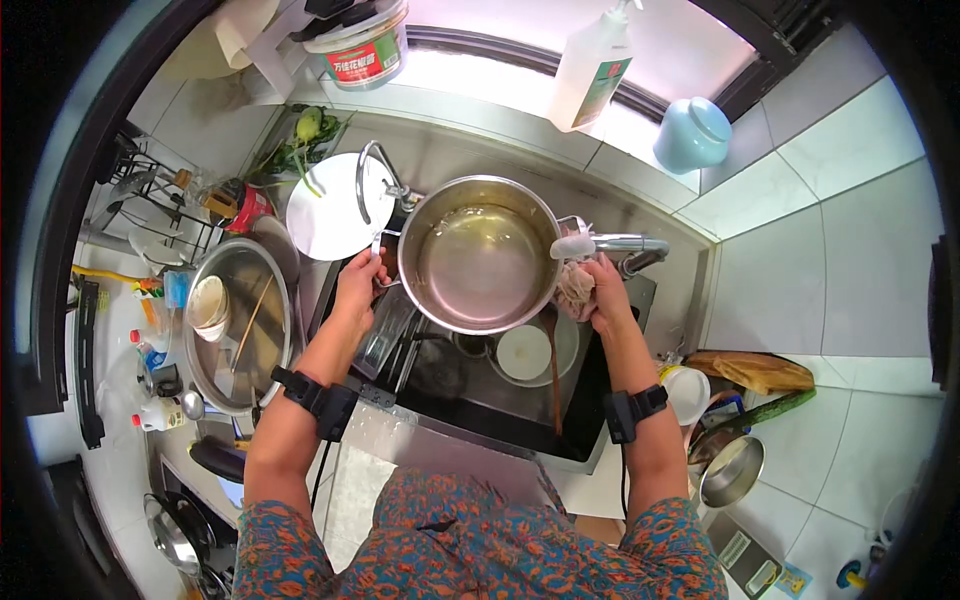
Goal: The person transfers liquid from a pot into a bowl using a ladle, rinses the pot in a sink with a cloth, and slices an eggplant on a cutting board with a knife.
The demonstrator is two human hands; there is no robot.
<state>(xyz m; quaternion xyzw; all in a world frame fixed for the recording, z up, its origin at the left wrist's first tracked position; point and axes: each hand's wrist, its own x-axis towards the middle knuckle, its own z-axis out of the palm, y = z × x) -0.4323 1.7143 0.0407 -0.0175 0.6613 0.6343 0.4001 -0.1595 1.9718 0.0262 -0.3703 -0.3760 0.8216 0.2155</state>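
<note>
A large stainless steel pot (487,262) is in front of me above the dark sink (442,390), its mouth towards me. Some clear liquid seems to lie in it. My left hand (358,285) grips the pot's left loop handle (378,244). In my right hand (609,292) is a bunched, pinkish-brown cloth (574,291), pressed to the pot's right side just below the other handle. Whether those fingers also hold that handle is hidden by the cloth and the spout of a chrome faucet (622,243).
Below the pot, the sink holds a white bowl (523,352), a wooden spoon (556,375) and a clear container (384,334). A curved tap (367,180) rises beside a white plate (330,225). Left stands a large metal basin (196,367); right, a cutting board (772,373) and saucepan (731,472).
</note>
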